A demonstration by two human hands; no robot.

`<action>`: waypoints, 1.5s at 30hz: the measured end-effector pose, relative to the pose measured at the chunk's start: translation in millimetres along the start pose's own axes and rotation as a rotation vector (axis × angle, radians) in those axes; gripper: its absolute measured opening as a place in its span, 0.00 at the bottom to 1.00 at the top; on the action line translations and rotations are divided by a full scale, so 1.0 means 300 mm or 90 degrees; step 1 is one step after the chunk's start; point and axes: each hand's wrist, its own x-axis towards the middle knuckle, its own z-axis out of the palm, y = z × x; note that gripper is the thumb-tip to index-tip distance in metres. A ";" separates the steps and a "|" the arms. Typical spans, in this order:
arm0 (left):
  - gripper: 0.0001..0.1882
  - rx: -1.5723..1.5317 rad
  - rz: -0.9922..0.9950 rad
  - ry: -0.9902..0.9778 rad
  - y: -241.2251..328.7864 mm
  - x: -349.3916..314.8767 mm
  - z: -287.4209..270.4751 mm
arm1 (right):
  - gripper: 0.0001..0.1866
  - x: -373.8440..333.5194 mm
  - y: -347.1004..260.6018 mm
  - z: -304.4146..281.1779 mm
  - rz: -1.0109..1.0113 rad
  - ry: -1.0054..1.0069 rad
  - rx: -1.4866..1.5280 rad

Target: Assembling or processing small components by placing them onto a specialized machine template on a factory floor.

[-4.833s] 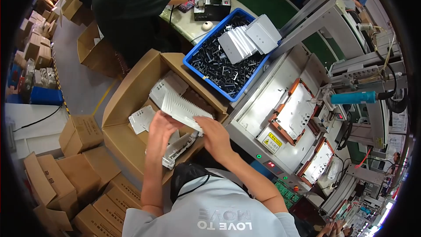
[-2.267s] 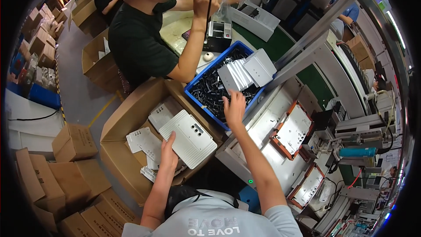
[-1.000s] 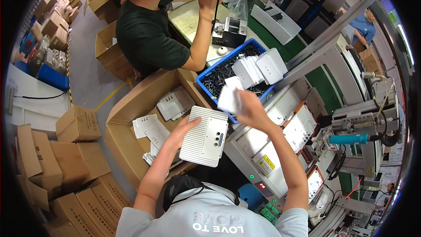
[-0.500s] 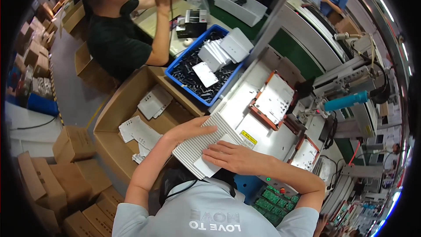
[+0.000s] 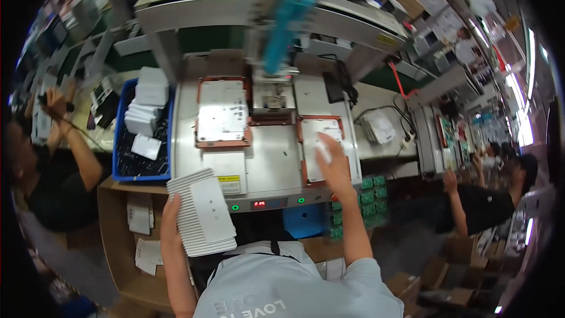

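A tall stack of thin white plates (image 5: 194, 218) leans at my left front, its ridged edges showing. My left hand (image 5: 170, 224) is wrapped round the stack's left side. Over the machine bed, my right hand (image 5: 335, 168) reaches out with its fingers apart, above the right part of a white plate (image 5: 316, 132). That plate lies in an orange-red fixture (image 5: 304, 168); whether my fingertips touch it I cannot tell. A second white plate (image 5: 218, 115) with small dark marks sits in the left orange-red fixture (image 5: 200, 141).
A blurred teal cylinder (image 5: 285, 38) hangs over the machine bed (image 5: 271, 165). At left are a blue crate (image 5: 172, 165) with white plates and black parts, and a cardboard box (image 5: 112, 241). Green circuit boards (image 5: 368, 194) lie right. People work at left (image 5: 53, 182) and right (image 5: 485, 206).
My view has swung to the right, facing the machine. My right hand has come off the stack and out over the right fixture. The left hand keeps hold of the stack.
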 end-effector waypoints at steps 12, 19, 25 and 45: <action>0.19 0.122 -0.043 -0.007 -0.127 0.022 0.295 | 0.19 -0.277 0.338 -0.078 0.235 0.157 -0.093; 0.19 0.150 -0.091 -0.070 -0.221 0.042 0.347 | 0.20 -0.006 0.316 -0.204 0.258 -0.085 -0.158; 0.18 0.171 -0.094 -0.082 -0.306 0.061 0.397 | 0.18 0.276 0.520 -0.030 0.122 0.033 -0.157; 0.19 0.216 -0.148 -0.092 -0.389 0.126 0.571 | 0.18 -0.011 0.254 -0.165 0.335 0.164 0.282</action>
